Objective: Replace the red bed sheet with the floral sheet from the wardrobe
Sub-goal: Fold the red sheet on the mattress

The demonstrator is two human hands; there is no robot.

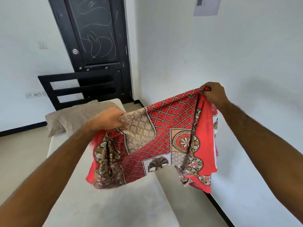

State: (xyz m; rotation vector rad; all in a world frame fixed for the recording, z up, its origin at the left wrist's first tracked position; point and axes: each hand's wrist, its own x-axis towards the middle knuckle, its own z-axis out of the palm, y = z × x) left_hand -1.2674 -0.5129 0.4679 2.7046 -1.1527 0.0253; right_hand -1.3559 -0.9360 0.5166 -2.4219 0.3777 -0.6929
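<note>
I hold a folded red patterned bed sheet (164, 138) up in the air over the bare white mattress (114, 202). It shows red lattice, beige panels and round flower motifs. My left hand (109, 119) pinches its upper left edge. My right hand (214, 94) grips its upper right corner, higher and farther right. The sheet hangs between both hands, bunched at the left and with layered edges at the right. No other sheet is in view.
A beige pillow (72, 119) lies at the head of the mattress against a black slatted headboard (78, 86). Behind it stands a black door (96, 33) with chalk scribbles. A white wall (229, 54) runs close along the bed's right side.
</note>
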